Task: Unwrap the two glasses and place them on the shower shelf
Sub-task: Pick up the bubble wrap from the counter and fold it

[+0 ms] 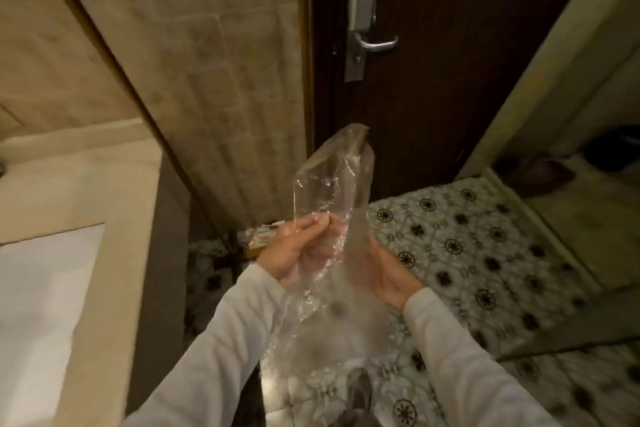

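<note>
A clear plastic wrapper (332,177) stands up between my hands in the middle of the view; more of it hangs down below my wrists. My left hand (298,250) pinches the film with curled fingers at its lower left edge. My right hand (384,274) is blurred and sits against the wrapper's right side, palm turned up; its grip is unclear. No glass and no shower shelf show in the view. Whether the wrapper holds anything is unclear.
A dark wooden door (450,62) with a metal lever handle (375,43) stands ahead. A beige counter (69,191) runs along the left. Patterned tiles (467,246) cover the floor, and my shoe (358,395) shows below. A beige stone wall (221,80) is left of the door.
</note>
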{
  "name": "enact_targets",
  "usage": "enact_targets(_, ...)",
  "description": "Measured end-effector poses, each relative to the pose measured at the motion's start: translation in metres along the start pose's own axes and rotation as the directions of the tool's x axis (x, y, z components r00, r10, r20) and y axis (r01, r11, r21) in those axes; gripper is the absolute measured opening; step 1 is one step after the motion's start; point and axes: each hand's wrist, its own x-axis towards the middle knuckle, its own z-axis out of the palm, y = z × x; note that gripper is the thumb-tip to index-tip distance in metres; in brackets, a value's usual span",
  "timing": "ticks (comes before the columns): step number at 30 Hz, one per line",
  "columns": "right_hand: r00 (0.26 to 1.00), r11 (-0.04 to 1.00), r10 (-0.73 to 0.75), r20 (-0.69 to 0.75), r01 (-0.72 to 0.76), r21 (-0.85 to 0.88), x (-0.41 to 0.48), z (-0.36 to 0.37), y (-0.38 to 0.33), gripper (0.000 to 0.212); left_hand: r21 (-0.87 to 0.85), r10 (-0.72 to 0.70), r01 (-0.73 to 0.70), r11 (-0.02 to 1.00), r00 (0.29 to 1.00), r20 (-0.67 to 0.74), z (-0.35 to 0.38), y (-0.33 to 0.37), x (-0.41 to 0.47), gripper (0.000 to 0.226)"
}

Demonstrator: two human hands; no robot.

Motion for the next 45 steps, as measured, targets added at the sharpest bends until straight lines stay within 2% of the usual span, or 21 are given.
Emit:
enact_targets(3,0.998,0.992,-0.069,-0.007,0.070,0.104,0.003,-0.043,-0.033,0.068,0.035,-0.013,0.015,0.999,0.999,-0.052,0.022,0.002,0.037,0.017)
enact_targets(5,0.987,0.981,-0.139,-0.082,0.149,0.126,0.001,-0.072,-0.056,0.062,0.178,-0.015,0.030,0.984,0.996,-0.085,0.022,0.008,0.058,0.017)
enact_targets(8,0.941,0.966,-0.257,-0.219,0.254,-0.044,-0.011,-0.117,-0.087,0.044,0.489,0.084,0.028,0.872,0.975,-0.206,0.018,0.015,0.093,0.023)
enact_targets(10,0.928,0.950,-0.295,-0.226,0.260,-0.172,-0.021,-0.138,-0.103,0.038,0.511,0.151,0.000,0.859,0.955,-0.254,0.024,0.019,0.116,0.021)
enact_targets(14,0.933,0.954,-0.283,-0.224,0.249,-0.167,-0.030,-0.177,-0.130,0.040,0.550,0.146,-0.041,0.834,0.978,-0.148,0.071,0.012,0.158,0.018)
enact_targets(18,0.856,0.925,-0.378,-0.352,0.332,-0.185,-0.040,-0.210,-0.160,0.018,0.485,0.012,-0.014,0.875,1.000,0.008,0.117,0.004,0.187,0.022)
enact_targets(21,0.877,0.927,-0.373,-0.303,0.338,-0.162,-0.058,-0.237,-0.172,0.022,0.514,0.073,-0.077,0.855,0.997,0.028,0.130,0.001,0.217,0.018)
enact_targets(23,0.864,0.924,-0.378,-0.332,0.330,-0.195,-0.069,-0.255,-0.177,0.028,0.499,0.049,-0.076,0.863,0.997,0.066,0.140,-0.002,0.239,0.012)
enact_targets(26,0.801,0.901,-0.427,-0.420,0.338,-0.271,-0.078,-0.277,-0.183,0.023,0.533,-0.023,-0.059,0.844,0.989,0.147,0.160,-0.007,0.273,0.010)
enact_targets(30,0.754,0.891,-0.454,-0.476,0.367,-0.268,-0.083,-0.294,-0.201,0.025,0.505,-0.129,-0.036,0.862,0.949,0.288,0.193,-0.002,0.318,0.039)
enact_targets(32,0.707,0.884,-0.468,-0.530,0.379,-0.275,-0.083,-0.302,-0.214,0.025,0.515,-0.169,-0.039,0.856,0.921,0.351,0.208,0.007,0.348,0.033)
enact_targets(34,0.665,0.878,-0.477,-0.574,0.387,-0.282,-0.077,-0.312,-0.231,0.038,0.533,-0.185,-0.072,0.843,0.892,0.413,0.222,0.020,0.382,0.012)
enact_targets(35,0.640,0.875,-0.481,-0.599,0.393,-0.282,-0.075,-0.317,-0.239,0.044,0.542,-0.168,-0.100,0.834,0.890,0.424,0.229,0.025,0.399,0.023)
enact_targets(37,0.555,0.853,-0.507,-0.660,0.431,-0.293,-0.070,-0.326,-0.263,0.044,0.505,-0.142,-0.102,0.857,0.896,0.421,0.243,0.043,0.436,0.045)
enact_targets(38,0.501,0.834,-0.532,-0.683,0.452,-0.318,-0.068,-0.331,-0.277,0.043,0.470,-0.128,-0.094,0.877,0.899,0.419,0.249,0.054,0.454,0.046)
enact_targets(40,0.406,0.789,-0.585,-0.702,0.483,-0.379,-0.066,-0.340,-0.300,0.046,0.429,-0.107,-0.085,0.899,0.908,0.405,0.263,0.072,0.487,0.033)
enact_targets(42,0.353,0.772,-0.596,-0.721,0.499,-0.394,-0.055,-0.349,-0.319,0.046,0.435,-0.184,-0.030,0.900,0.878,0.441,0.285,0.082,0.517,0.021)
enact_targets(45,0.300,0.754,-0.621,-0.724,0.479,-0.449,-0.034,-0.354,-0.345,0.047,0.560,-0.353,0.033,0.828,0.806,0.475,0.325,0.084,0.550,0.067)
